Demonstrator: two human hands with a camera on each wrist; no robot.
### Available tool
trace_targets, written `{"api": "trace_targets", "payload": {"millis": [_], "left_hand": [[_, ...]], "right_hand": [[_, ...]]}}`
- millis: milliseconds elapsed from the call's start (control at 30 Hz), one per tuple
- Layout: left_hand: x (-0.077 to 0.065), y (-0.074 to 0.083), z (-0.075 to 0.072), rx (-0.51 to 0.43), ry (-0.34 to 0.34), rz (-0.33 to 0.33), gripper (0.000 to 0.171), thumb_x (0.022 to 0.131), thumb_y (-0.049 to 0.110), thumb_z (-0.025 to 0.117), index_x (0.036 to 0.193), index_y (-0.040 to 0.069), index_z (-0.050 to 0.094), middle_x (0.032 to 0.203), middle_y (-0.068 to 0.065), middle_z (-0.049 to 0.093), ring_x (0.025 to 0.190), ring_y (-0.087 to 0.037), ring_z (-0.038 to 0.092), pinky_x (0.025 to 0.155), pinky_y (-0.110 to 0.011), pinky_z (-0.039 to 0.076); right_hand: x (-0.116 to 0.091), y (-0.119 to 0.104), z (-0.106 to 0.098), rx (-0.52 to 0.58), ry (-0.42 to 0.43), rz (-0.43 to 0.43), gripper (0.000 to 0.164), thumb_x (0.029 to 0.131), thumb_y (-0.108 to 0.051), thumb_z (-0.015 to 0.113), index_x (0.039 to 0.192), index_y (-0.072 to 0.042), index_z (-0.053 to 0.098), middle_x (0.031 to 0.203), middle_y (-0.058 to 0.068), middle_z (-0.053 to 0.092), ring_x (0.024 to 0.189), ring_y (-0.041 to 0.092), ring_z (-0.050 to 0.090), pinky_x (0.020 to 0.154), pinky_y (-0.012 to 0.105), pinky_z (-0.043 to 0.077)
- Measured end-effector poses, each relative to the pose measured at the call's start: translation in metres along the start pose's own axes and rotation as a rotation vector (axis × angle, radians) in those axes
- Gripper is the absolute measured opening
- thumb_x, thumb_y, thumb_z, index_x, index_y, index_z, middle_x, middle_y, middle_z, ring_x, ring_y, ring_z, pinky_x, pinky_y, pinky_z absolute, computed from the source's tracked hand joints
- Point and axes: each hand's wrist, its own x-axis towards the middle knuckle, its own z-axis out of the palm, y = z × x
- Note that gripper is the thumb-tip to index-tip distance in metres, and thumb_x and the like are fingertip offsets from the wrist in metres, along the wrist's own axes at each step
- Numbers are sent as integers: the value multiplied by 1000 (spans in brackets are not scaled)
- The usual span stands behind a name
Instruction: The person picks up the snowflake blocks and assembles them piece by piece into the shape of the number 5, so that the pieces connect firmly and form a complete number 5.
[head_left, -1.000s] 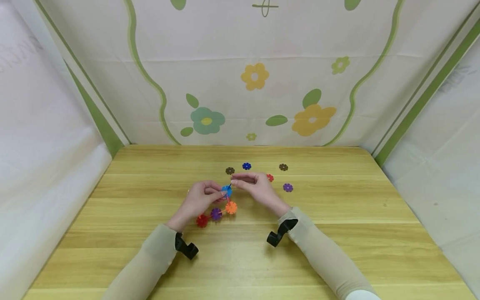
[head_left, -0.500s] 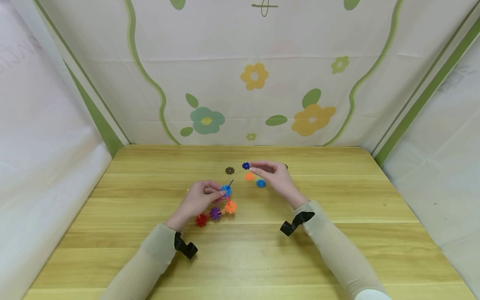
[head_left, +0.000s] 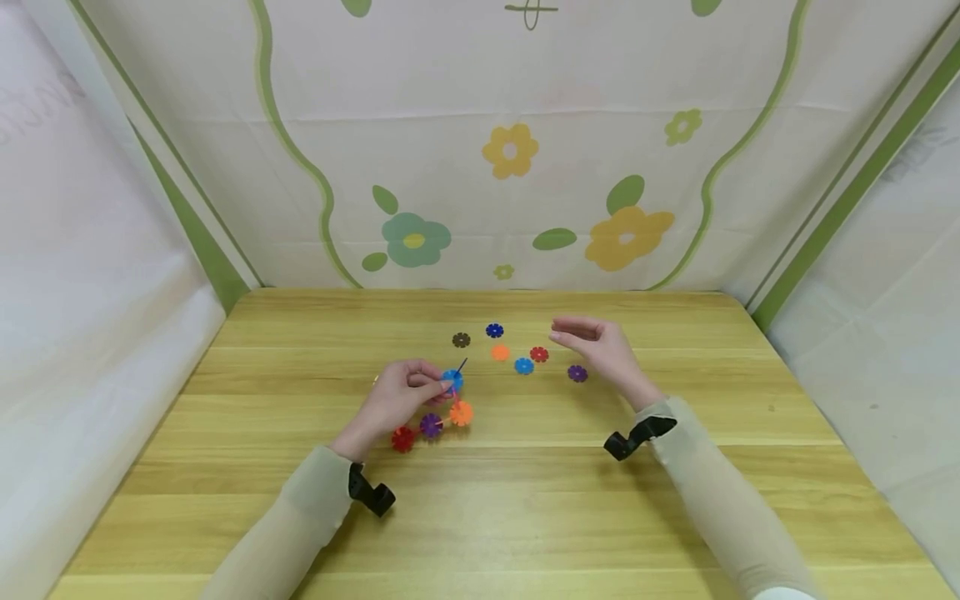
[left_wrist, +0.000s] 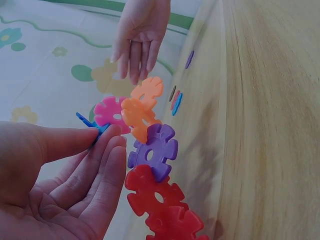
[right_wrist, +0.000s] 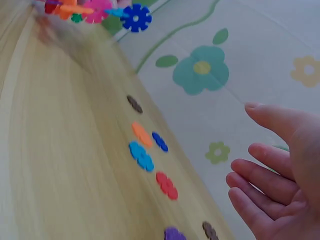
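Observation:
My left hand [head_left: 399, 402] pinches a light blue notched flower disc [head_left: 452, 381] between thumb and fingers. That disc belongs to a chain of interlocked discs, with a dark blue disc [right_wrist: 136, 18] slotted on its end. Down the chain follow a pink disc [left_wrist: 111, 112], orange discs, a purple disc [left_wrist: 156, 152] and red discs [left_wrist: 155, 192]. The chain is held above the wooden table. Off to the right, my right hand [head_left: 603, 348] is over the table with relaxed, parted fingers and nothing between them. A brown disc [right_wrist: 210, 230] lies below it, hidden in the head view.
Loose discs lie on the table [head_left: 525, 517]: brown [head_left: 461, 340], dark blue [head_left: 494, 331], orange [head_left: 500, 353], light blue [head_left: 524, 366], red [head_left: 539, 354] and purple [head_left: 577, 373]. A flower-printed cloth [head_left: 450, 167] stands behind the table, with more cloth at both sides.
My right hand has come away from the dark blue disc on the chain and moved right, uncovering several loose discs. My left hand has stayed in place with the chain.

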Motion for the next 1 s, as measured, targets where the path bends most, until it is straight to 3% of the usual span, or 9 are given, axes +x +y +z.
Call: {"api": "trace_targets", "payload": {"millis": [400, 733, 1000], "left_hand": [[0, 2, 0, -33, -16, -7, 12, 100, 4, 66, 107, -5, 62, 96, -15, 75, 88, -31, 74, 81, -42, 61], [0, 1, 2, 1, -6, -4, 14, 100, 8, 67, 107, -4, 64, 95, -12, 75, 87, -29, 73, 78, -38, 61], [-1, 3, 2, -3, -9, 5, 14, 100, 7, 67, 107, -4, 64, 94, -12, 75, 87, -29, 73, 78, -38, 61]], "right_hand": [[-10, 35, -28, -131, -43, 69, 56, 90, -32, 81, 132, 0, 65, 125, 13, 70, 117, 30, 64, 108, 48, 44], [-19, 46, -31, -160, -73, 69, 54, 85, -20, 86, 129, 2, 67, 118, 11, 72, 102, 24, 70, 87, 26, 56], [-19, 44, -26, -211, -51, 55, 47, 85, -14, 86, 126, 1, 69, 116, 11, 73, 96, 24, 69, 79, 24, 57]]}}
